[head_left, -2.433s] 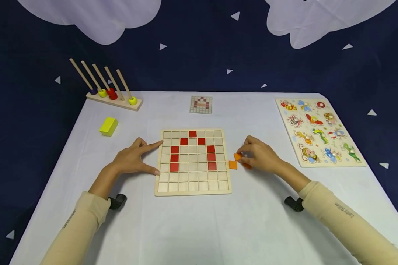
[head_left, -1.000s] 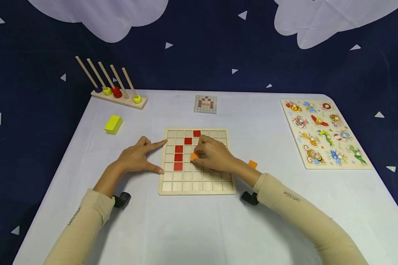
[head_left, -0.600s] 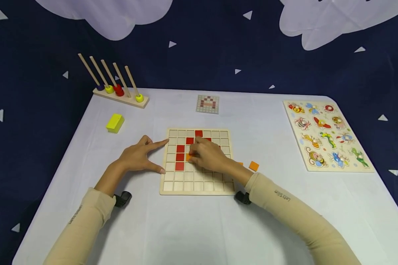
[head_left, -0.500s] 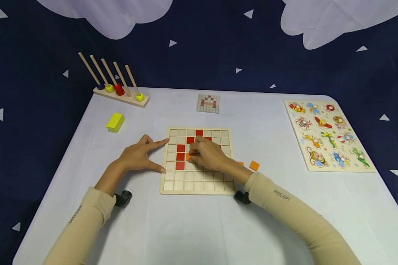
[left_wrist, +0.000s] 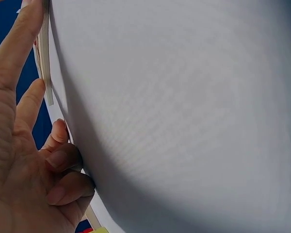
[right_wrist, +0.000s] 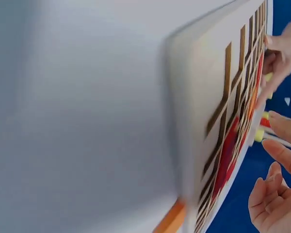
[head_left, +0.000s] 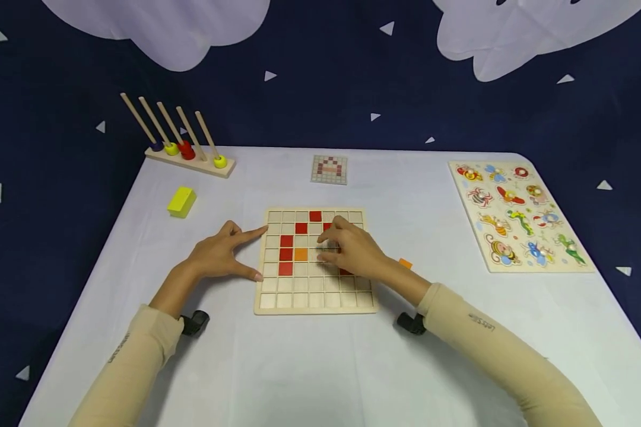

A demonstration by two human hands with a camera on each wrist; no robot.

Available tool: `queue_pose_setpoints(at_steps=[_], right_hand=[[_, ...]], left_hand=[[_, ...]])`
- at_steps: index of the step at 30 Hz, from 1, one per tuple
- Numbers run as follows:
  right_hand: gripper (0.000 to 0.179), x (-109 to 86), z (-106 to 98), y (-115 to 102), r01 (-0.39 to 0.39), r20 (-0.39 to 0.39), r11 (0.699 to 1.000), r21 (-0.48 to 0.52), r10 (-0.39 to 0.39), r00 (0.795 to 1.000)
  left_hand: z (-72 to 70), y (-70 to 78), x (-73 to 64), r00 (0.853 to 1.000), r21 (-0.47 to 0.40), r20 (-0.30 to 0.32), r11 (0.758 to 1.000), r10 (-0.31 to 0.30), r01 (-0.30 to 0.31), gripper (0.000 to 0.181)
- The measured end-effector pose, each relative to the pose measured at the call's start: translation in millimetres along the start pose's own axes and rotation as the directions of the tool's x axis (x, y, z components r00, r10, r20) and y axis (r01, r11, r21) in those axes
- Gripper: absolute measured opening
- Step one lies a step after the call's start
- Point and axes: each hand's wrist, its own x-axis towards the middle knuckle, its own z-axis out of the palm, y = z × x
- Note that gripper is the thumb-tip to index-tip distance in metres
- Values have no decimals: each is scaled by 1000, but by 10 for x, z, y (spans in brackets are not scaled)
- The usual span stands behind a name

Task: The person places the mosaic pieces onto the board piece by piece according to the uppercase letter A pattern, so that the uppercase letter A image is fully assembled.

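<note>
A wooden grid board lies mid-table, with several red tiles in its cells forming a peaked outline. One orange tile sits in a cell beside the left column of red tiles. My left hand touches the board's left edge with outstretched index finger and thumb; its other fingers are curled in the left wrist view. Over the board's right half is my right hand, thumb and index finger apart with nothing between them, hiding some red tiles. Another orange tile shows on the table behind my right wrist.
A small pattern card lies behind the board. At the back left stand a peg stacker with coloured beads and a yellow block. An insect knob puzzle lies at the right.
My right hand picked up an orange tile from beside the board, set it into a cell, let go and drew back slightly right. My left hand stayed at the board's edge.
</note>
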Motion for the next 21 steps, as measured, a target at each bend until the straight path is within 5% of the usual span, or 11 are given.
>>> queue_pose_setpoints(at_steps=[12,21], right_hand=[[26,-725,-333,572,-161,-61,987,-30,158,985],[27,-1013,-385,756,-225,-142,966,-126,207,968]], left_hand=[[-9,-5,-7,1000,-2,1,1000,2,-2,112],[13,1,-5,1000,-13,-6,1000,17,-17,111]])
